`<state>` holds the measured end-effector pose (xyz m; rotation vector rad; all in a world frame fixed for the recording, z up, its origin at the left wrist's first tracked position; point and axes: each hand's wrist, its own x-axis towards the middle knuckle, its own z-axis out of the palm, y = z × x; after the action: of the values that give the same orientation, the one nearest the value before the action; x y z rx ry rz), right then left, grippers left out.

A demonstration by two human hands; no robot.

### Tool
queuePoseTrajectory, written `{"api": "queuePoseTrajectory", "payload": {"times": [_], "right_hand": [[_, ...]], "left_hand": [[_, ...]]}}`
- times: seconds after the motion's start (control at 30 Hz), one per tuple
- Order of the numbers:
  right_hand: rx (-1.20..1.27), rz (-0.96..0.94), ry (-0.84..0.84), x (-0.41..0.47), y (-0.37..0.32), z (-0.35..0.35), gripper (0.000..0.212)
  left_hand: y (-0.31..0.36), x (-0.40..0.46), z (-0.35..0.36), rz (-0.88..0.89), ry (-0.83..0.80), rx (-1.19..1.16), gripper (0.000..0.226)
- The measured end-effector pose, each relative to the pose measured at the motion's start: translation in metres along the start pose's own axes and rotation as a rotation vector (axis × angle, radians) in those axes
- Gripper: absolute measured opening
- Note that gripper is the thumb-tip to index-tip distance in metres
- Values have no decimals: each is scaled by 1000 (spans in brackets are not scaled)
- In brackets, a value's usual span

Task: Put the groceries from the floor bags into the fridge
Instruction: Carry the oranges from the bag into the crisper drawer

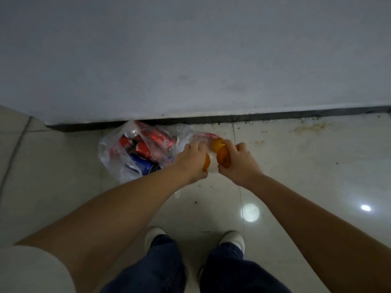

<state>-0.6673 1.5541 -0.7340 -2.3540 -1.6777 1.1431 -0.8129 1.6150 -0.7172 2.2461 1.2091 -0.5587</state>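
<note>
Dark trousers (190, 269) and white shoes (231, 240) fill the bottom of my view, planted on the pale floor tiles (296, 176) a step back from the foot of the wall (190, 60), so I read the stance as a forward bend over the shopping. Both of my bare arms reach down and meet above a clear plastic bag of oranges (195, 137) that lies close to the dark skirting strip (254, 117). My left hand (191, 159) curls its fingers around an orange (207, 162), which peeks out at the hand's right edge. My right hand (239, 161) clenches another orange (223, 156), with a yellower fruit (218, 143) just beyond it; whether that one is in the grip or only resting in the bag, I cannot tell. The thin film is bunched between the two hands, which suggests that I am taking the fruit out through the bag's mouth, one in each hand, to save a trip. To the left, touching the fruit bag, a second clear bag (118, 163) slumps against the skirting with red cans (148, 148) and a blue can (140, 163) lying heaped inside, untouched. The fridge is nowhere in view, so by my judgement the unloading is at an early stage and the carry is yet to come. Loose round fruit in one-handed grips could slip on the way.
</note>
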Motion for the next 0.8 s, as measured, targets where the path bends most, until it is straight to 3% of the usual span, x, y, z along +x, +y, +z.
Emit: {"api": "queuePoseTrajectory", "payload": {"times": [0.1,0.33,0.6,0.8], "right_hand": [[44,14,-44,-44,-37,-58,69],[74,13,-88,-142,-110,-188,64],[102,-40,15,-211,-160,-304,63],[84,-13,128,-262,-160,-369,63]], "left_hand": [[7,-54,-58,-6,6,-14,62],[41,-167,-196,-80,66,-108,64],[93,-238,-326,-65,211,-121,62],[130,-264,-386,60,268,-42,63]]}}
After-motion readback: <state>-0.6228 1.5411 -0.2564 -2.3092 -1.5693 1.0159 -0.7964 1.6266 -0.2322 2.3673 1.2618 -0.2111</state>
